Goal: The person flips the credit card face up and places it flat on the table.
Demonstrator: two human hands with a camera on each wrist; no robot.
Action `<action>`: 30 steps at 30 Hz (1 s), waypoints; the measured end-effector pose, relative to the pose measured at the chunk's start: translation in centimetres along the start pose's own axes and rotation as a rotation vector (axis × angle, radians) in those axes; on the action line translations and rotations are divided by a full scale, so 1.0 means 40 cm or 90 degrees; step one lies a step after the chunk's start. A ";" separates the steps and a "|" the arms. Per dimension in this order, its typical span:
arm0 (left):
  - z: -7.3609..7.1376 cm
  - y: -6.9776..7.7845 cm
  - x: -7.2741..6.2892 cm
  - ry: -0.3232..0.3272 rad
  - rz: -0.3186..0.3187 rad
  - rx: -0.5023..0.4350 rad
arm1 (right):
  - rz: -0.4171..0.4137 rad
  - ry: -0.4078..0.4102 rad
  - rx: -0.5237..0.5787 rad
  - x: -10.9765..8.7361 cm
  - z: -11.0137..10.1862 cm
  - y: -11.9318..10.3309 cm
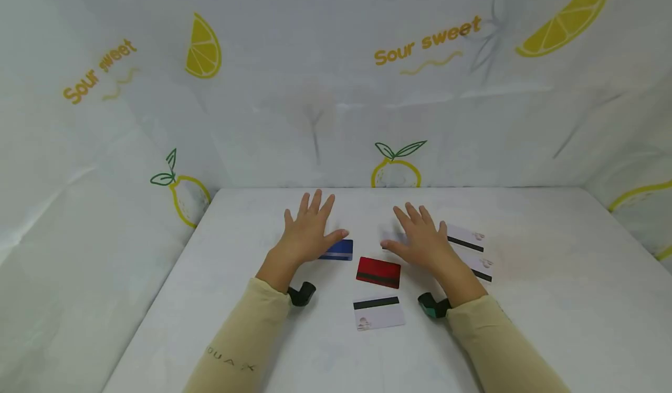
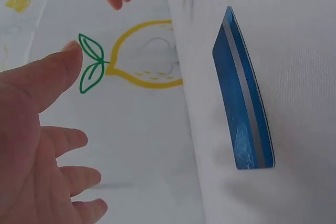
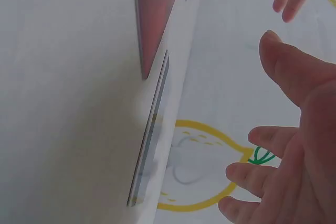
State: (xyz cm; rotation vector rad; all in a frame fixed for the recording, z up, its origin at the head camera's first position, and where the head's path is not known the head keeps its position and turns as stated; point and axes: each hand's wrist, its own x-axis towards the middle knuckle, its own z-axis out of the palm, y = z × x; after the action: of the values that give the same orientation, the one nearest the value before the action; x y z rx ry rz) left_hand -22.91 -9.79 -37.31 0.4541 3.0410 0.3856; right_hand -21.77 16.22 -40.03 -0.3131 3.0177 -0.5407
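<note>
My left hand [image 1: 306,234] is spread with straight fingers above the table, holding nothing. Below its thumb lies a blue card [image 1: 338,250], partly hidden by the hand; the left wrist view shows the same blue card [image 2: 242,95] with a pale stripe. My right hand [image 1: 421,239] is spread likewise, fingers pointing away from me. It covers part of a white card [image 1: 391,235] with a dark stripe. A red card [image 1: 378,272] with a dark stripe rests between the hands. Nearer to me is another white card [image 1: 378,313] with a black stripe.
To the right of the right hand lie two more white striped cards, an upper card [image 1: 467,237] and a lower card [image 1: 482,265]. White sheeting [image 1: 310,119] printed with lemons and lettering rises behind the white table [image 1: 556,288]. Dark wrist devices [image 1: 302,294] sit below both wrists.
</note>
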 end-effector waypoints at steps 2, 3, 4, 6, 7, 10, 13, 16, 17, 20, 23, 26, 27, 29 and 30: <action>-0.005 -0.014 -0.003 -0.015 0.001 -0.018 | -0.019 -0.007 0.006 0.009 0.006 -0.021; -0.006 -0.023 -0.004 -0.023 0.001 -0.020 | -0.028 -0.013 0.009 0.015 0.009 -0.032; -0.005 -0.031 -0.005 -0.033 0.001 -0.026 | -0.034 -0.021 0.009 0.020 0.014 -0.044; -0.002 -0.049 -0.007 -0.053 0.001 -0.044 | -0.050 -0.038 0.017 0.031 0.023 -0.067; 0.003 -0.058 -0.007 -0.064 0.000 -0.053 | -0.058 -0.047 0.020 0.037 0.029 -0.078; 0.027 -0.083 -0.004 -0.105 0.000 -0.082 | -0.067 -0.083 0.036 0.049 0.051 -0.109; 0.058 -0.101 -0.002 -0.149 0.001 -0.103 | -0.066 -0.112 0.052 0.057 0.074 -0.131; 0.082 -0.111 -0.004 -0.180 0.000 -0.106 | -0.061 -0.136 0.050 0.060 0.094 -0.146; 0.087 -0.113 -0.005 -0.186 -0.001 -0.098 | -0.061 -0.141 0.045 0.060 0.100 -0.149; 0.089 -0.114 -0.007 -0.184 0.003 -0.056 | -0.059 -0.148 0.032 0.061 0.111 -0.154; 0.080 -0.111 -0.006 -0.164 0.015 -0.006 | -0.059 -0.133 0.022 0.066 0.114 -0.155; 0.068 -0.107 -0.004 -0.144 0.022 0.013 | -0.058 -0.116 0.021 0.072 0.112 -0.158; 0.065 -0.106 -0.004 -0.140 0.023 0.014 | -0.060 -0.111 0.024 0.074 0.111 -0.160; 0.060 -0.104 -0.004 -0.133 0.020 0.006 | -0.061 -0.104 0.037 0.077 0.107 -0.164; 0.058 -0.104 -0.004 -0.130 0.018 0.002 | -0.062 -0.102 0.045 0.079 0.106 -0.166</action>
State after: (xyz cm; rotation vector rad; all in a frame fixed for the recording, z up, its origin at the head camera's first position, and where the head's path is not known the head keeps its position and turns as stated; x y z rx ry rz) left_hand -23.74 -13.14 -40.61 0.5028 2.8412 0.3149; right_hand -23.22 8.02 -41.75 -0.4766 2.8345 -0.5963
